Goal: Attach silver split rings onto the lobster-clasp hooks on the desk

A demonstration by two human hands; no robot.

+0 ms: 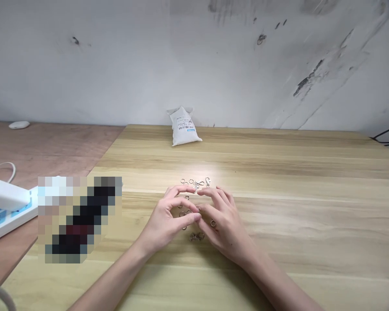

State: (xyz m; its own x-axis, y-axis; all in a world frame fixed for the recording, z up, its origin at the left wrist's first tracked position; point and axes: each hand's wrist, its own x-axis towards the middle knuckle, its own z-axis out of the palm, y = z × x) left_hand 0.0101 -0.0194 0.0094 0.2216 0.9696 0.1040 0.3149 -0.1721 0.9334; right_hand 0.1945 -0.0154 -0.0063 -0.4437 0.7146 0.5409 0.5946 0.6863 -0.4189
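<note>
My left hand (170, 216) and my right hand (222, 218) meet at the fingertips just above the wooden table. Thumbs and index fingers are pinched together around a small metal ring (198, 209), mostly hidden by the fingertips. Loose metal rings (183, 181) and a swivel clasp (208, 182) lie beyond my fingers. More rings show between and under the hands, one of them a ring (213, 223) beside my right fingers. Nearer to me, a small cluster of clasps and rings (196, 236) lies on the table below my thumbs.
A white plastic parcel bag (184, 127) with a printed label stands at the back by the wall. To the left are a blurred-out dark object (84, 220), a white power strip (6, 224) with a plugged-in adapter (8, 194), and a white oval object (19, 125).
</note>
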